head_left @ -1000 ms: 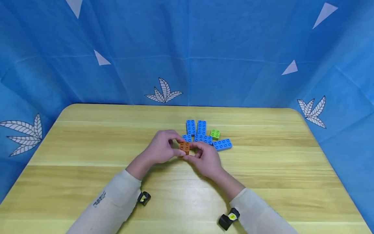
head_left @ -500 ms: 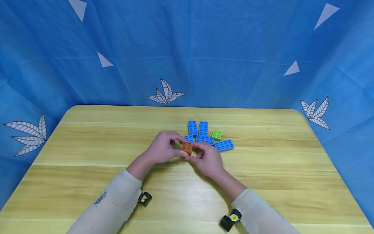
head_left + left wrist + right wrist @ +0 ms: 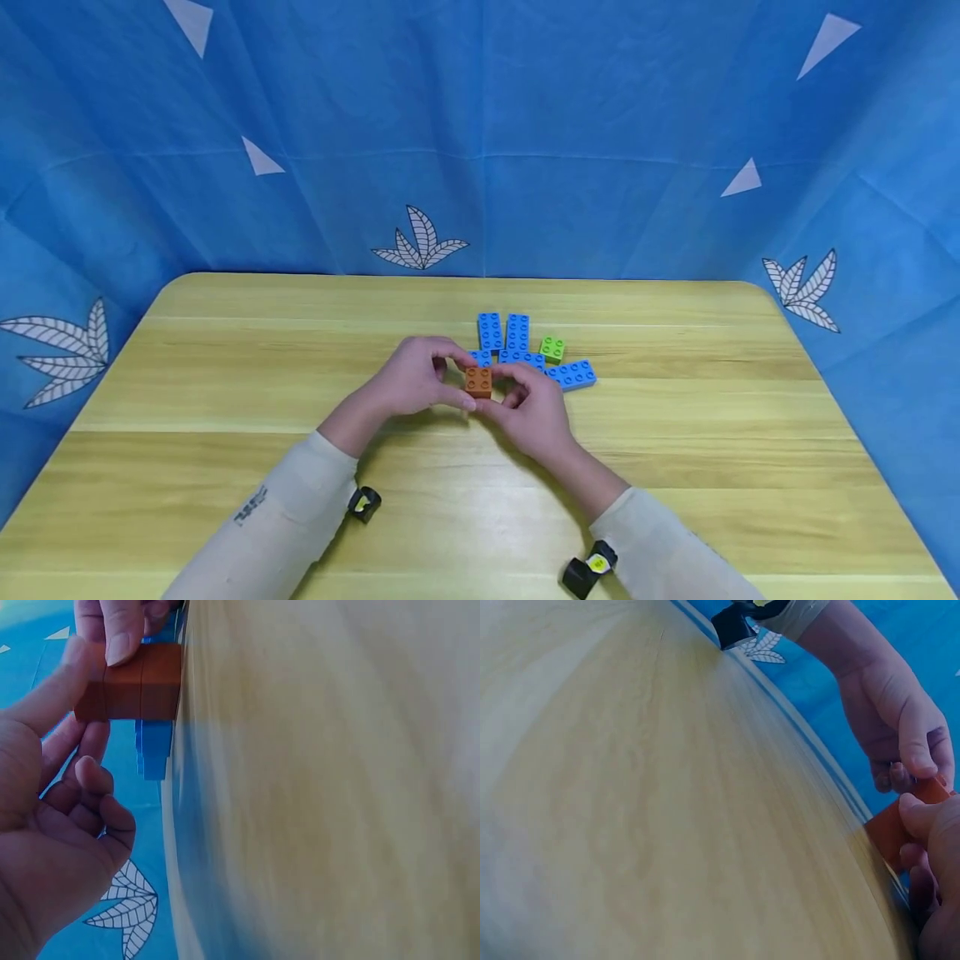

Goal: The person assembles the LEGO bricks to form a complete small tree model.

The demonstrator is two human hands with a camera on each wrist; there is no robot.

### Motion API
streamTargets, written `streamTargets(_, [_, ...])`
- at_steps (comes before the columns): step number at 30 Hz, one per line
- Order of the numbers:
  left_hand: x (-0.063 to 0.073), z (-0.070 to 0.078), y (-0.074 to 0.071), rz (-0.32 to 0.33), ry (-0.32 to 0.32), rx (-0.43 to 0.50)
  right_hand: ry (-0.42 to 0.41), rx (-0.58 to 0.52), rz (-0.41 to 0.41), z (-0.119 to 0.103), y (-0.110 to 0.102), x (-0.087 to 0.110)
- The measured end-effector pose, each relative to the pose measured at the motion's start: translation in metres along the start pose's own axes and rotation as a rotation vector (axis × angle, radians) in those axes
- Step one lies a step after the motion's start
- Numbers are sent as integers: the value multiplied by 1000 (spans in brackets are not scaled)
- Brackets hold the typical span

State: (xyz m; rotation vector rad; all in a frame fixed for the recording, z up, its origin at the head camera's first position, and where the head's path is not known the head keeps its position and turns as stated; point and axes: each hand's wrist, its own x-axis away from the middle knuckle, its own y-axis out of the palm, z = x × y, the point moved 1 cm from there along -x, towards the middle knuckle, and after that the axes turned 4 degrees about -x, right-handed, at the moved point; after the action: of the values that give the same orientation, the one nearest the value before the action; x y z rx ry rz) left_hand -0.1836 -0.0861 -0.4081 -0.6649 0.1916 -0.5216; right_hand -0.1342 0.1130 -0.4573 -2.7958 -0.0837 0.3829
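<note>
- The orange stack (image 3: 478, 380) stood upright on the worktop (image 3: 285, 342), just in front of the blue bricks (image 3: 517, 333).
- The left hand (image 3: 416, 379) had its grip narrowed to a pinch around the stack's upper part; the right hand (image 3: 534, 410) pinched it lower.
- Straight downward pressure, lower pinch steady, seemed the surest way to seat the layers.

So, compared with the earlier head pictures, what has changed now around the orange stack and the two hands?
The orange stack has shifted very slightly to the right relative to the blue bricks, and the thumb of the left hand sits lower in the head view. Nothing was let go; that hand and the right hand still hold the stack. The blue bricks and green brick stayed in place.
</note>
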Motion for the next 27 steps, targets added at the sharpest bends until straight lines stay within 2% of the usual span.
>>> streamTargets(3, [-1, -3, -5, -14, -2, 1, 0, -26, 1, 0, 0, 0])
streamTargets(7, [-4, -9, -15, 5, -5, 10, 26, -45, -10, -2, 1, 0])
streamTargets(13, [-23, -15, -24, 61, 21, -2, 57, -45, 1, -4, 0, -1])
streamTargets(18, [-44, -18, -23, 103, 61, -37, 59, -42, 4, -4, -2, -1])
streamTargets(21, [-54, -20, -20, 103, 45, 9, 60, -39, -3, -3, -2, -1])
streamTargets(25, [-62, -20, -15, 72, 30, 89, 48, -33, -6, -2, -1, -1])
streamTargets(27, [-66, -18, -12, 53, 31, 98, 40, -30, -1, -2, -1, -1])
